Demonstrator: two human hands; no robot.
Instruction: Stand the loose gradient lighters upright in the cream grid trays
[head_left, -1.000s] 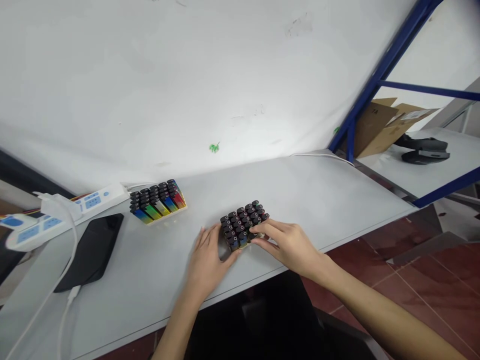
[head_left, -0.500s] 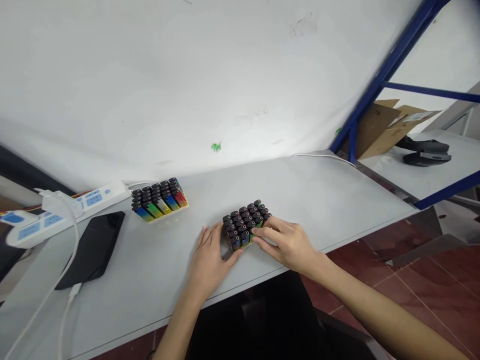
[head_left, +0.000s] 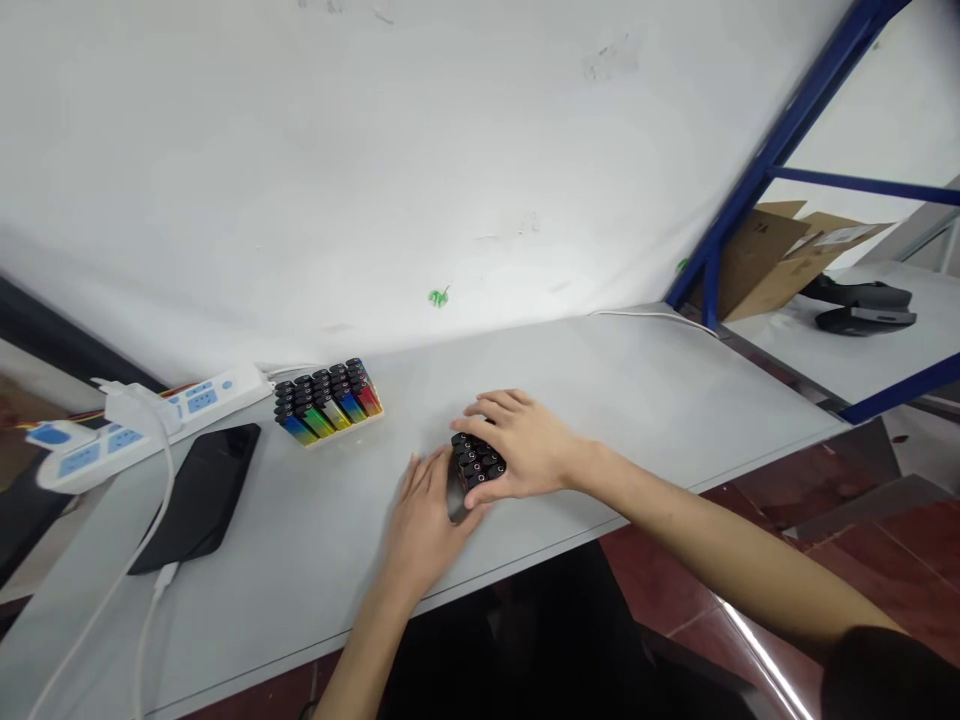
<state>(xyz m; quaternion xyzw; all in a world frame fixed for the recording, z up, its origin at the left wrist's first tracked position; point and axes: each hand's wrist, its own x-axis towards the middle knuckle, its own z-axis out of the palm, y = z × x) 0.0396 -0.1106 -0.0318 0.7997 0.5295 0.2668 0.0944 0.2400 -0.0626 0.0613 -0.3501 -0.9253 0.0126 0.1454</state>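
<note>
A block of upright lighters with black tops point(head_left: 478, 460) sits on the desk in front of me. My right hand point(head_left: 517, 448) is spread over its right part, fingers across the back and thumb along the front, gripping it. That palm hides many of the lighters. At the block's left side, my left hand point(head_left: 429, 525) lies open on the desk, fingers stretched out, thumb pointing to the front corner. Whether it touches the block I cannot tell. Farther left stands a second block of multicoloured lighters point(head_left: 330, 402) in a pale tray.
A white power strip point(head_left: 157, 425) with plugs and cables lies at the left. Near it is a black phone point(head_left: 199, 495) with a white cable point(head_left: 166, 578). A white wall and blue frame point(head_left: 757, 165) border the grey desk point(head_left: 622, 380). A cardboard box point(head_left: 787, 250) stands beyond.
My right hand has moved from the block's front right, where its fingers pinched at a lighter, to spread over the top. The left hand stays beside the block. The view has shifted slightly.
</note>
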